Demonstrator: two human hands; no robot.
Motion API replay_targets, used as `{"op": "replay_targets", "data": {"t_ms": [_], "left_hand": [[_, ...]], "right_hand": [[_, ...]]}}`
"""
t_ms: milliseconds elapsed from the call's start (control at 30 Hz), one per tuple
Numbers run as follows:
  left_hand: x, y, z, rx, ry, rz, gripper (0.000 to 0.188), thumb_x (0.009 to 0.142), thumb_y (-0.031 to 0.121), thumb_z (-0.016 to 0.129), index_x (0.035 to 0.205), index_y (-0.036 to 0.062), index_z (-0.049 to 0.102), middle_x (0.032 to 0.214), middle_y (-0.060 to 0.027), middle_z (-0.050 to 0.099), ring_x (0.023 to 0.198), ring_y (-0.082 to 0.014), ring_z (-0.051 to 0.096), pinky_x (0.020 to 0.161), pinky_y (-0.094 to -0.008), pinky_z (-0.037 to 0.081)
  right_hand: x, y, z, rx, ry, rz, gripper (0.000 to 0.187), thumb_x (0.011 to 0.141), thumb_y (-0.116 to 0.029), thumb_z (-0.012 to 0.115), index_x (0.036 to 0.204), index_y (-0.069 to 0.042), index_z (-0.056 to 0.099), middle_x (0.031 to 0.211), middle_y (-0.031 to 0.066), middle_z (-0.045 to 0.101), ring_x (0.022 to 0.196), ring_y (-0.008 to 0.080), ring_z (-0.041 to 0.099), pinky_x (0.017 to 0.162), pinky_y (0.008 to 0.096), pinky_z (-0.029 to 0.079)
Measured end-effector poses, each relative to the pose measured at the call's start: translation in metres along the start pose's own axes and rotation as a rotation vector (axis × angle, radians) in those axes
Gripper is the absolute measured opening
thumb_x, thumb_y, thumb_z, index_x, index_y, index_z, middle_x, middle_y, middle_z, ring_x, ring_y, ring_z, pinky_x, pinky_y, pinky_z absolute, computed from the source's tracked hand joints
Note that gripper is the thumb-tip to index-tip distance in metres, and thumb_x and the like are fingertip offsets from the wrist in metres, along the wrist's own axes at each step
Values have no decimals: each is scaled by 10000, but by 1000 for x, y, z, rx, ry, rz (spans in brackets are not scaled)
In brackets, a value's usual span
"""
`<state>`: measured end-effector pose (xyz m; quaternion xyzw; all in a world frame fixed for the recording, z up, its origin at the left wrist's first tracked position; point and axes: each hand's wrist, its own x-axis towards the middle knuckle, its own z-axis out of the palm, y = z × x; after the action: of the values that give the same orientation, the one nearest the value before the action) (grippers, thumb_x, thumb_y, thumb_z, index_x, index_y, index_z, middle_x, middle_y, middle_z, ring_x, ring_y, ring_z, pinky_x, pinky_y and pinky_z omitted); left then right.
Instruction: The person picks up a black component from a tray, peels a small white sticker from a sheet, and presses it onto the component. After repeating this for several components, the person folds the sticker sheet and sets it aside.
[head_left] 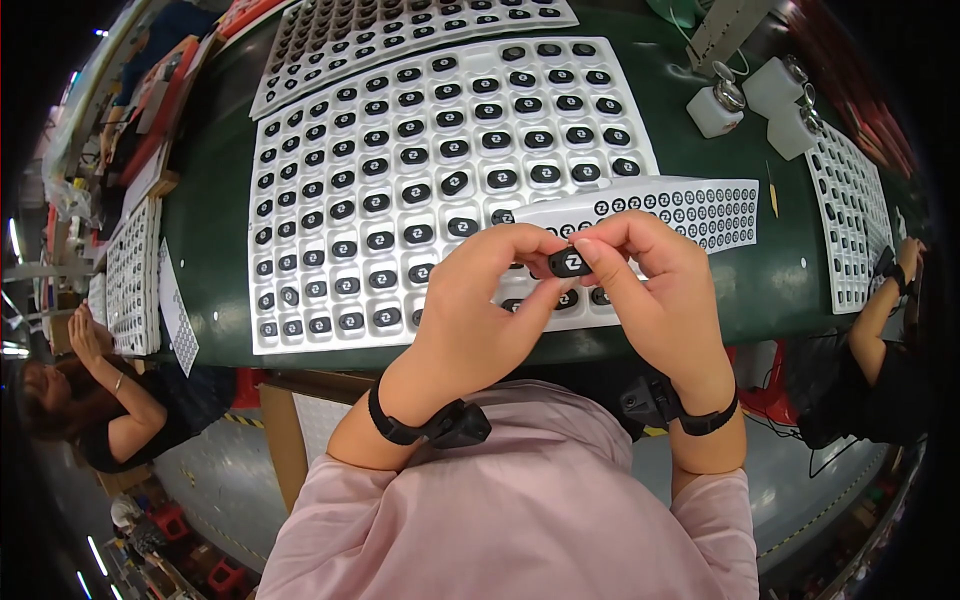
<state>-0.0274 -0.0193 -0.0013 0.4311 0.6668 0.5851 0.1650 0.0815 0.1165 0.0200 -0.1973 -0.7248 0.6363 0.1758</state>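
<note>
Between both hands, above the tray's near edge, is a small black oval piece with a white round emblem on its face. My left hand pinches its left side with thumb and fingers. From the other side, my right hand holds it by thumb and index finger at the upper right edge. Beneath them lies a white moulded tray whose pockets hold rows of similar black oval pieces. A sheet of round black stickers rests over the tray's right side, partly hidden by my right hand.
A second filled tray adjoins the far side. White pump bottles and a thin yellow-handled tool are at the right on the green tabletop. People work at left and right, beside more trays.
</note>
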Motion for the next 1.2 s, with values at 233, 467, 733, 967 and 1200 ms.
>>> {"op": "replay_targets", "data": {"t_ms": [233,467,733,967,1200], "left_hand": [[30,9,-9,621,-118,306,264,715,85,752,948,27,643,858,-86,647,766,-215,631,696,-308,502],[133,-43,-49,754,-74,73,254,776,184,729,942,12,644,840,-85,667,771,-189,637,731,-301,515],[215,-117,-62,989,-73,-22,255,766,197,715,933,14,658,864,-113,678,784,-233,646,706,-333,512],[234,-138,-57,1010,-144,-97,260,744,200,716,928,22,664,871,-123,680,760,-264,650,683,-353,516],[236,-136,-53,1040,-96,-64,259,733,209,727,905,26,666,837,-114,672,708,-245,647,651,-351,517]], "right_hand": [[4,5,-11,-351,72,-224,163,838,-54,656,986,1,616,817,85,635,707,162,608,637,267,488],[-5,3,-29,-400,78,-316,259,809,-3,646,1066,-1,610,852,60,617,765,148,553,704,277,448],[-15,2,-39,-456,62,-364,239,780,-21,675,1011,-18,613,849,70,613,753,223,552,686,326,450],[-18,6,-50,-441,97,-322,220,772,-8,673,986,-15,621,833,69,612,759,224,551,682,324,449],[-17,10,-56,-432,123,-297,211,768,3,672,972,-16,623,817,68,610,728,213,541,677,320,445]]}}
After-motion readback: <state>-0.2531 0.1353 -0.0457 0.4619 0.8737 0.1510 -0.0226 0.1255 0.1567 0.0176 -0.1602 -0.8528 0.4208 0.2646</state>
